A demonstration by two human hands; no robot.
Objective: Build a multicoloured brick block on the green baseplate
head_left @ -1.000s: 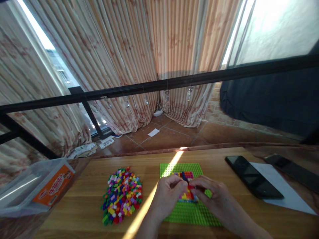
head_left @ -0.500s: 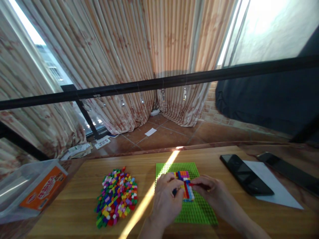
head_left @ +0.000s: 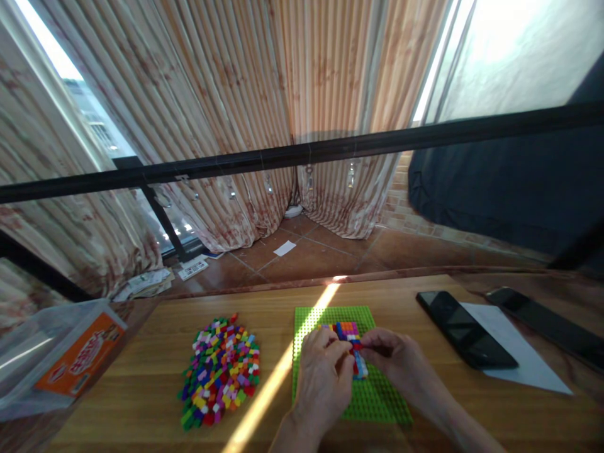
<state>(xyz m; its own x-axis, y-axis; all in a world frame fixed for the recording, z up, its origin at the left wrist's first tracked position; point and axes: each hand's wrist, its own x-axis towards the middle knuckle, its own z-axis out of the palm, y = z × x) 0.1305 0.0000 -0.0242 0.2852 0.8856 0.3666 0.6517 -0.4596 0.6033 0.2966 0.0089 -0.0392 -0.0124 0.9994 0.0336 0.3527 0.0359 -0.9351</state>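
Note:
A green studded baseplate [head_left: 372,402] lies on the wooden table, bearing a flat patch of colourful toy building bricks [head_left: 349,328] in blue, red, orange, white and purple. My right hand [head_left: 401,358] pinches a small red brick [head_left: 357,346] at the right side of the patch, apparently touching the bricks. Over the patch's left part rests my left hand [head_left: 325,377], its fingers curled and thumb drawn in; whatever it holds is hidden. The hands' fingertips are close together and cover much of the patch.
A heap of loose bricks [head_left: 224,371] lies left on the table [head_left: 155,365]. Beyond it stands a clear plastic box [head_left: 28,352] with an orange label. A black phone [head_left: 465,327] overlaps white paper [head_left: 519,358] at right, beside another dark flat object [head_left: 542,321]. A dark rail [head_left: 283,154] crosses behind.
My right hand has brought the red brick slightly left, onto the patch. My left hand has shifted a little right, and the dark blue piece seen by its thumb is now hidden.

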